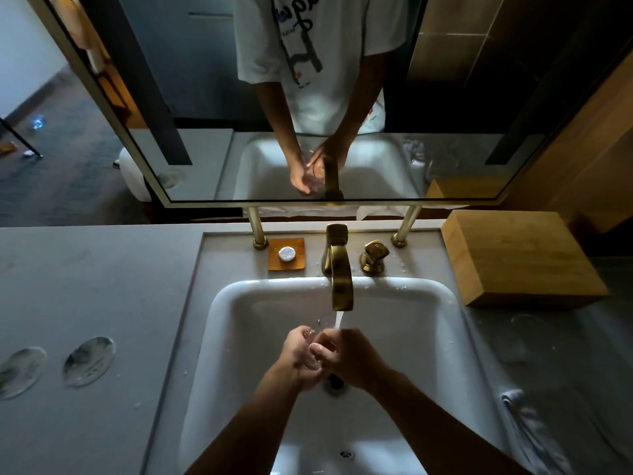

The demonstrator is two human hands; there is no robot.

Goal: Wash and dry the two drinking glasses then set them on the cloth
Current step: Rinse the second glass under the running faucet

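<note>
While both hands, left hand (298, 351) and right hand (346, 354), clamp the wet glass (314, 341) under the tap (340, 286) at the sink's (239, 303) centre, it may slip.

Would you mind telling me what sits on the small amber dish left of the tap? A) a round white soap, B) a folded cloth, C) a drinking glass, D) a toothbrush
A: a round white soap rests on the amber dish, just left of the brass tap.

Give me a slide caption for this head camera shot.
Both hands rinse a glass under the running brass tap.
</note>
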